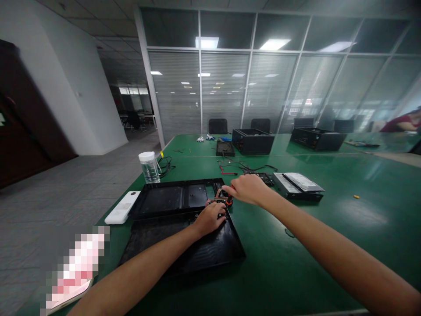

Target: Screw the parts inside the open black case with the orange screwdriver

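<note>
A black plastic housing lies opened out on the green table, its rear half (164, 197) beside its front half (210, 245). My right hand (251, 188) is wrapped round the red-and-black handle of a screwdriver (229, 199), which points down at the housing's right end. My left hand (210, 217) rests at the inner edge of the front half, just left of the screwdriver tip. Its fingers are curled together there, and what they pinch or press is hidden. Striped wires (213, 198) run beside the fingertips.
A clear bottle (150, 169) with a white lid and a white box-like device (122, 208) stand left. Silver-and-black drive-like units (297, 186) lie right. Black computer cases (252, 141) stand farther back, with loose cables (259, 167) nearer. Another person's arm (399, 125) is at far right.
</note>
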The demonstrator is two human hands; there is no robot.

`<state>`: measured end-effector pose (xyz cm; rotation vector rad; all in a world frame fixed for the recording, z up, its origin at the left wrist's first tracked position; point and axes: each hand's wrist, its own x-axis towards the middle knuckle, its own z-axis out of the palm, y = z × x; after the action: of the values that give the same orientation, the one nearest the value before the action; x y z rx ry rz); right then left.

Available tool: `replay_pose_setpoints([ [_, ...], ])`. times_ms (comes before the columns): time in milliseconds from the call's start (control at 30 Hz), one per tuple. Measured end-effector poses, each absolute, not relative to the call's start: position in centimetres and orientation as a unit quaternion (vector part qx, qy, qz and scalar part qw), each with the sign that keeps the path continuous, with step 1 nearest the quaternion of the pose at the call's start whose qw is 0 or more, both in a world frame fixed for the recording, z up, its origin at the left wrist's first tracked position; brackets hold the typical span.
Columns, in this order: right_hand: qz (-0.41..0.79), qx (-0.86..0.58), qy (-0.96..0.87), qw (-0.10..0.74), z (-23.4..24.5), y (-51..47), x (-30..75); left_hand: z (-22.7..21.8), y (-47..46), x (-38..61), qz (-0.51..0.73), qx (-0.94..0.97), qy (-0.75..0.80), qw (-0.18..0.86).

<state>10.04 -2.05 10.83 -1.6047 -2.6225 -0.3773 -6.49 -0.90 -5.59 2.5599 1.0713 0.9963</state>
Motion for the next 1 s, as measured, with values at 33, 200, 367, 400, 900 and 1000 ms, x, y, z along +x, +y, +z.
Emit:
replay_pose_setpoints([
  [33,-0.117,-0.512,-0.85,0.028,10.8,-2.2,10.0,-5.5,-0.9,-6.5,0.337,0.864,0.361,0.096],
  [200,-0.101,-0.503,-0.858,0.037,10.6,-2.5,10.2,-5.3,-1.0,-6.5,0.335,0.866,0.358,0.097],
  [367,-0.089,-0.495,-0.863,0.055,10.5,-2.8,10.3,-5.2,-1.1,-6.5,0.335,0.866,0.357,0.099],
  [400,-0.079,-0.49,-0.866,0.057,10.5,-2.8,10.3,-5.2,-1.1,-6.5,0.334,0.866,0.358,0.101],
  [900,0.482,-0.42,-0.376,0.671,-4.0,2.8,23.0,-4.6,-1.3,-6.8,0.28,0.915,0.29,0.035],
  [1000,0.513,-0.375,-0.304,0.71,-4.5,3.0,22.7,-4.3,-1.4,-6.9,0.233,0.942,0.239,0.019],
])
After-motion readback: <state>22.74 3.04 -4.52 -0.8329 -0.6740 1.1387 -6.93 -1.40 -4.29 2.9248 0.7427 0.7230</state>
